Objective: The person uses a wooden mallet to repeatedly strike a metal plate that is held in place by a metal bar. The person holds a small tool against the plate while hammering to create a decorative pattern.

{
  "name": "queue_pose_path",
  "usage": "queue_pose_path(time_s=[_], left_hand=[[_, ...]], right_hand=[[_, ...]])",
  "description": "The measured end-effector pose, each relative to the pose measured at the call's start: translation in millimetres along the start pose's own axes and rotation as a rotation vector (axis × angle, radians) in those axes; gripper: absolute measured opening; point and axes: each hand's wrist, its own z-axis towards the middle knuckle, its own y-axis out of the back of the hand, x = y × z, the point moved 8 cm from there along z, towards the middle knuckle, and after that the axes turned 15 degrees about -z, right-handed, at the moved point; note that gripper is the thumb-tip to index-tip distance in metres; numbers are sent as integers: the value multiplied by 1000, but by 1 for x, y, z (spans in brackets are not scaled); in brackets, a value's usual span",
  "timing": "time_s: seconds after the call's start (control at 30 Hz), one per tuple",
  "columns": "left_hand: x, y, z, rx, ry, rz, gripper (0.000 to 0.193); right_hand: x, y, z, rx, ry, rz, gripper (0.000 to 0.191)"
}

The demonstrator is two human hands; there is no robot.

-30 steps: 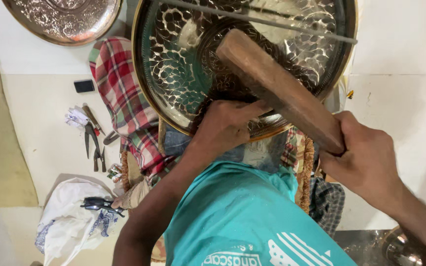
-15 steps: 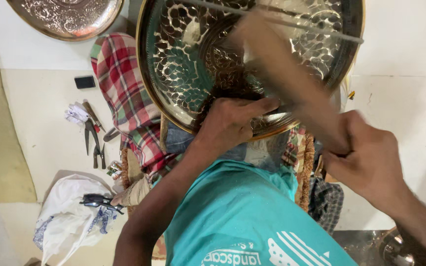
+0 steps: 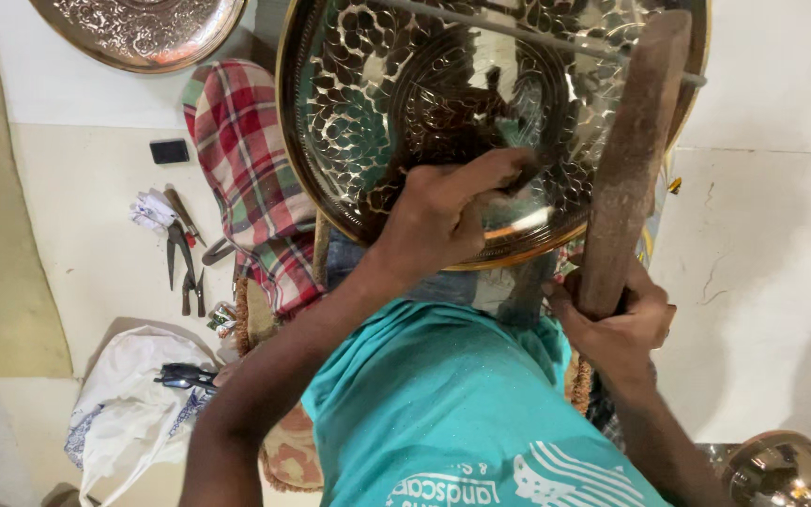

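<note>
A large round brass plate [image 3: 368, 122] with an engraved leaf pattern lies in front of me. My left hand [image 3: 448, 216] rests on its near part, fingers closed around a small dark chisel [image 3: 518, 178] pressed against the metal. My right hand [image 3: 617, 324] grips the lower end of a long wooden mallet [image 3: 631, 150], which stands raised over the right side of the plate. My teal shirt [image 3: 452, 413] fills the lower middle of the view.
A red checked cloth [image 3: 246, 160] lies left of the plate. Pliers and small tools [image 3: 185, 258] sit on the white floor, with a small black object [image 3: 169, 150] above them. A second engraved plate [image 3: 143, 28] is top left. A white bag [image 3: 129, 404] lies bottom left, a brass vessel [image 3: 781, 469] bottom right.
The mallet has swung up from lying diagonally across the plate to standing nearly upright on the right. My left hand has shifted slightly farther onto the plate.
</note>
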Motion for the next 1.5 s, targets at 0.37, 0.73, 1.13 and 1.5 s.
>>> queue_pose_path(time_s=[0.37,0.73,1.13,1.5], left_hand=[[17,-10,-9,188,-21,188,51],[23,-10,-13,184,10,201,53],[30,-20,1,177,-29,248,52],[35,-22,13,193,-41,275,49]], right_hand=[[-12,-10,-22,-161,8,21,35],[24,18,29,-52,143,-352,41],[59,54,77,283,338,-728,40],[44,44,82,343,306,-829,38]])
